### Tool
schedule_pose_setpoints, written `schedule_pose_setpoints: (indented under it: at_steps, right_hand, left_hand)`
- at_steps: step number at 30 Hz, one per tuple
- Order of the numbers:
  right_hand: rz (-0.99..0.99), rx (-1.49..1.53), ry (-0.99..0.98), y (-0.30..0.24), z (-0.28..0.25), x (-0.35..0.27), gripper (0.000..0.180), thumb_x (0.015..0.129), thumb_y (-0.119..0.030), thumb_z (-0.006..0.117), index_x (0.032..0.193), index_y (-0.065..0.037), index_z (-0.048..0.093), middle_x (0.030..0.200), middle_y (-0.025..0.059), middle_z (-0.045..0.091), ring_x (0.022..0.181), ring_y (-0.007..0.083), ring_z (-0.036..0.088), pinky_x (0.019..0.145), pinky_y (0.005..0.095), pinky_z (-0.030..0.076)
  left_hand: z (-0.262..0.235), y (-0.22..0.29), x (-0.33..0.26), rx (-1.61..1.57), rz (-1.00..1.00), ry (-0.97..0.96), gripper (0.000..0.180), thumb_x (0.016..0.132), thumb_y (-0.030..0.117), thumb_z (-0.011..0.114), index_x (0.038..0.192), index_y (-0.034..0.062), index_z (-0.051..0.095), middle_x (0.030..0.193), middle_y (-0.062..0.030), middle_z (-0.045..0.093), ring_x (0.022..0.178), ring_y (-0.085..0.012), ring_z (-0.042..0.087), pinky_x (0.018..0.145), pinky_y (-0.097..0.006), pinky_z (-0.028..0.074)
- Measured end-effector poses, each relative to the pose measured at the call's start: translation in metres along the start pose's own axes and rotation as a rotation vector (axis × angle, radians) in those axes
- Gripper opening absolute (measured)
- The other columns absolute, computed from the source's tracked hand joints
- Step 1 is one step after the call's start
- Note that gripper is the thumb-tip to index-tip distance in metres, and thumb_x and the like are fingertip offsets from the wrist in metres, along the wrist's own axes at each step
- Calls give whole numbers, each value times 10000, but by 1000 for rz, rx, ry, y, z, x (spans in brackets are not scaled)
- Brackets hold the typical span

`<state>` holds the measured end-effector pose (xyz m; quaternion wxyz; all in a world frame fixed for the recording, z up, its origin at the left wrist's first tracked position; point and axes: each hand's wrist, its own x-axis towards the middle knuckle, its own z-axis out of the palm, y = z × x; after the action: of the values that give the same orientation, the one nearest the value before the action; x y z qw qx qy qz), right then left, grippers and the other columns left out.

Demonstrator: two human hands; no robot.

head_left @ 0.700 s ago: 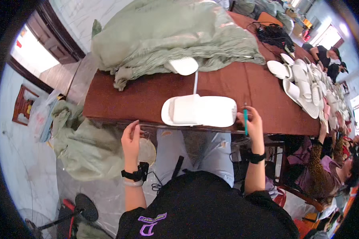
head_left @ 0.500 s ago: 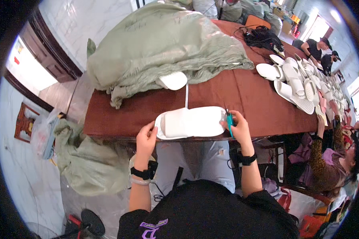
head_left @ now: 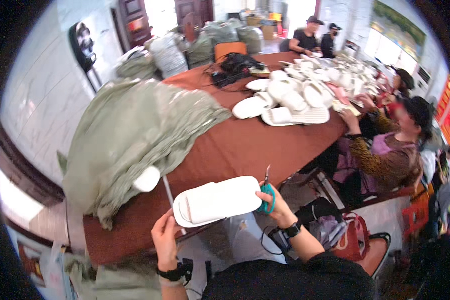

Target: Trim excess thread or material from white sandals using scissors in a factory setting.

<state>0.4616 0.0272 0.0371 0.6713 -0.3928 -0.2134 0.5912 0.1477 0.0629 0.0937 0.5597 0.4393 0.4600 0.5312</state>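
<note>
A white slide slipper is held level over the front edge of the table, its broad strap toward the left. My left hand is closed on the strap end, with the thumb along the rim. My right hand keeps scissors with teal handles in its grip, blades pointing up and away, while its fingers also pinch the slipper's bare heel end. Left of the slipper, another white slipper pokes out from the mouth of a big grey-green sack lying on the table.
A brown cloth covers the table. White slippers lie heaped at the far right, beside black cables. A person sits along the right side; others are farther back. Stuffed sacks stand beyond the table. A red bag is at lower right.
My view has swung up and to the right, showing more of the room and the slipper heap. Both hands still hold the slipper, now tilted with its heel end higher; the scissors remain in my right.
</note>
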Motion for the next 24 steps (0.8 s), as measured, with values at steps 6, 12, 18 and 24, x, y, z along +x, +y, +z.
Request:
schedule_pose_setpoints:
  at_steps: [6,12,18,24]
  right_hand:
    - [-242,182,89,-63,-41,51,328,808,-179,687,1072,-52,539,973,42,629,819,146,604,629,295,487]
    - [-822,482,214,-184,-54,164,274,817,-37,649,1045,-59,498,939,56,582,823,177,598,787,355,524]
    - [-625,114,-10,-171,-37,164,183,846,-165,637,966,-70,537,848,37,585,756,159,578,668,294,490]
    - [-232,163,-9,-40,-18,77,248,839,-127,650,1029,-56,506,877,50,596,743,201,626,602,307,502]
  left_hand:
    - [-2,21,51,142,228,-76,329,900,82,542,1219,11,504,1151,-145,564,903,-171,589,782,-313,510]
    - [-42,-11,92,474,210,31,502,818,43,627,1278,22,427,1272,-133,465,964,-185,541,829,-298,460]
    - [-68,-3,114,1584,601,22,687,683,12,696,1303,75,408,1336,-150,390,1182,-355,403,959,-440,368]
    - [-101,-1,167,1614,644,78,570,641,7,693,1183,68,529,1175,-131,544,1029,-337,517,848,-428,436]
